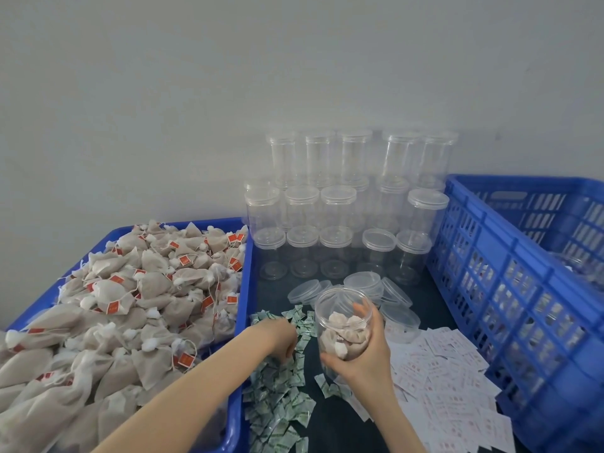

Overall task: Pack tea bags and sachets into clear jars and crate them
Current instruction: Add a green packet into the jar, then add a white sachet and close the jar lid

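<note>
My right hand [366, 358] grips a clear open jar [340, 308], tilted toward me, with several beige tea bags in its bottom. My left hand [279, 338] reaches down into a scatter of small green-and-white sachets [281, 390] on the dark table, fingers curled over them; what it holds is hidden. A heap of beige tea bags with red tags [130, 302] fills the blue tray [243, 354] on the left. White-and-red sachets [451, 384] lie to the right of the jar.
Stacked empty clear jars with lids [340, 207] stand against the wall behind. Loose clear lids [362, 282] lie in front of them. A tall blue slotted crate [510, 289] on the right holds filled jars.
</note>
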`<state>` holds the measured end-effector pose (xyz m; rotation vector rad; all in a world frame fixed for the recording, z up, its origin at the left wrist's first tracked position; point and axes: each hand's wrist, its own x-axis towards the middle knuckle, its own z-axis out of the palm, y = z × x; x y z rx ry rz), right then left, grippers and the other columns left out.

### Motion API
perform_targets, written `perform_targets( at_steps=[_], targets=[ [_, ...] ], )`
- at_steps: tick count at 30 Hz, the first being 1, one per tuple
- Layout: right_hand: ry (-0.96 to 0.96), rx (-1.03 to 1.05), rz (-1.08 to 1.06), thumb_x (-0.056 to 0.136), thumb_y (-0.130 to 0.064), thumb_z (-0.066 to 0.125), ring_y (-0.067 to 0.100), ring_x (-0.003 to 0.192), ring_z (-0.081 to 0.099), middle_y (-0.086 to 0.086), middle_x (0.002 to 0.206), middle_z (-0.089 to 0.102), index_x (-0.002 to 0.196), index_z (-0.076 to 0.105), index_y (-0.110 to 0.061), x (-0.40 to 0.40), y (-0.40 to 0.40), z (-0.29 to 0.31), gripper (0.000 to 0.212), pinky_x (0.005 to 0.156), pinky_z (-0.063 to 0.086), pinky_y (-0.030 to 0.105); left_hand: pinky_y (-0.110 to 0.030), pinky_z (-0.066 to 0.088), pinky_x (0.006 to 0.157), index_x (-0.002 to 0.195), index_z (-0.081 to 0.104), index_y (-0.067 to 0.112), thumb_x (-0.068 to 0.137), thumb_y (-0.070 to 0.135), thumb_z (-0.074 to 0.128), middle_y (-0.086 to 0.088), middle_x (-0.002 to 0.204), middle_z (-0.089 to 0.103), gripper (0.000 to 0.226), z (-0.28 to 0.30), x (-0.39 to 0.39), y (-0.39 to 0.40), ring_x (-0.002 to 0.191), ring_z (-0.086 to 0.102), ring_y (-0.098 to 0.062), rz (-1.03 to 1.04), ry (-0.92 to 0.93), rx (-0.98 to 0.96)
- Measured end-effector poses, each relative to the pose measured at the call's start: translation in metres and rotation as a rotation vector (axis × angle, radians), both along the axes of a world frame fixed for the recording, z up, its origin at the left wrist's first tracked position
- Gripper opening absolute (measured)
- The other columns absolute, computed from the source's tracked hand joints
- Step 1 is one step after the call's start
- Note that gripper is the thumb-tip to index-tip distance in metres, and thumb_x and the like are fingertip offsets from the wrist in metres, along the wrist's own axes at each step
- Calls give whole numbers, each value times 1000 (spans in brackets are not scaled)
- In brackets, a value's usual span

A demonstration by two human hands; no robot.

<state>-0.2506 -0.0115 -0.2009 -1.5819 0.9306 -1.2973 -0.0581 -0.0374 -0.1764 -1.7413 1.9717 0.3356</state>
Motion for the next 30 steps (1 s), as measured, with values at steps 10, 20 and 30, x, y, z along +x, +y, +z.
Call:
perform_targets(
  at_steps=[10, 20, 30],
  targets=[
    [28, 42, 2, 46, -17, 86, -1, 107, 63, -31, 122, 56, 129, 44, -44, -2, 2, -4, 97, 88, 52, 16, -33, 53, 82, 104, 62, 24, 94, 31, 58, 7, 104, 67, 13, 69, 3, 10, 95, 63, -13, 120, 316, -529],
    [72, 67, 2, 45, -33, 86, 1, 115, 61, -18, 129, 58, 137, 37, -48, -5, 7, 0, 105, 94, 52, 22, -24, 52, 70, 85, 76, 30, 79, 25, 72, 12, 78, 72, 9, 115, -60, 20, 66, 60, 2, -122, 472, -384],
    [80, 88, -37, 44, -25, 89, 0, 120, 58, -18, 130, 60, 143, 36, -41, -24, 6, -2, 113, 103, 49, 27, -28, 32, 58, 88, 70, 26, 82, 23, 62, -2, 89, 66, 11, 109, -102, 7, 66, 47, -23, -314, 65, -528]
  ],
)
